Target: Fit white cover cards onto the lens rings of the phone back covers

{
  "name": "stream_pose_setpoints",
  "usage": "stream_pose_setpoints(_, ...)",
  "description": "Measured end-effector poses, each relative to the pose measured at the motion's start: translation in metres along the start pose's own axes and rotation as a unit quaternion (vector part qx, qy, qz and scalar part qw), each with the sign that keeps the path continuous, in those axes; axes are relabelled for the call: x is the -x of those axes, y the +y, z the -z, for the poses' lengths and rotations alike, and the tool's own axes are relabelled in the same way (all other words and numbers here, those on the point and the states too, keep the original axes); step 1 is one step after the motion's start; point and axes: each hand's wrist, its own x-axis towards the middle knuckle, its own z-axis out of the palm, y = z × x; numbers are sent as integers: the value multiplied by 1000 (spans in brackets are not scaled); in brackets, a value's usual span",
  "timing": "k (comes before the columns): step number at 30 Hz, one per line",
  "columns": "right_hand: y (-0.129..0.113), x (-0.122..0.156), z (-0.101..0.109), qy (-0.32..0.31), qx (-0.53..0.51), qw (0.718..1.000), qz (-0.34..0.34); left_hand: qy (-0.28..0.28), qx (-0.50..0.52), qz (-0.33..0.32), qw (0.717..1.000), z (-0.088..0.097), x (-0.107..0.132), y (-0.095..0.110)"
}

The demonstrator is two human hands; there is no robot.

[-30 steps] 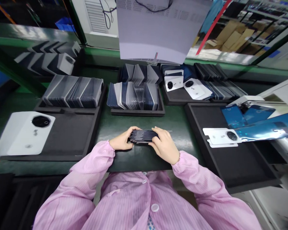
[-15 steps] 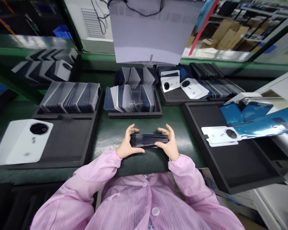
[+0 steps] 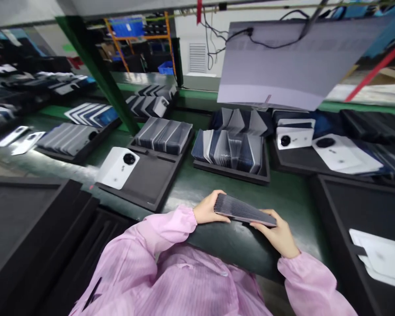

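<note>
A stack of thin dark-grey phone back covers [image 3: 242, 210] is held flat between both of my hands, just above the green bench top [image 3: 197, 186]. My left hand [image 3: 208, 209] grips its left end. My right hand [image 3: 278, 235] holds its right end from below. Both arms wear pink striped sleeves. Straight ahead of the stack, a black tray [image 3: 232, 169] holds several more covers standing on edge.
To the left, a black foam tray [image 3: 148, 177] carries a white phone back cover [image 3: 117, 167] and a row of grey covers. More trays with white covers stand at the right [image 3: 329, 151]. Empty black trays [image 3: 36, 219] lie at lower left. A grey panel [image 3: 292, 66] hangs overhead.
The view has swung to the left and tilted up. The stack stays in both hands but now lies slanted, with my fingers wrapped round its ends instead of spread over it.
</note>
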Motion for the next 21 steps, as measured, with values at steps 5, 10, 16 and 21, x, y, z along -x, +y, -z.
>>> stream_pose_setpoints(5,0,-5,-1,-23,-6,999,-46,-23,16,13,1000,0,-4,1)
stream_pose_setpoints(10,-19,-13,-6,16,-9,997,-70,4,8,31,999,8,-2,6)
stream_pose_setpoints(16,-65,-27,-8,-43,-84,995,-27,34,22,62,997,46,26,34)
stream_pose_setpoints(21,-102,-39,-31,-149,-181,972,-25,145,81,153,974,77,69,55)
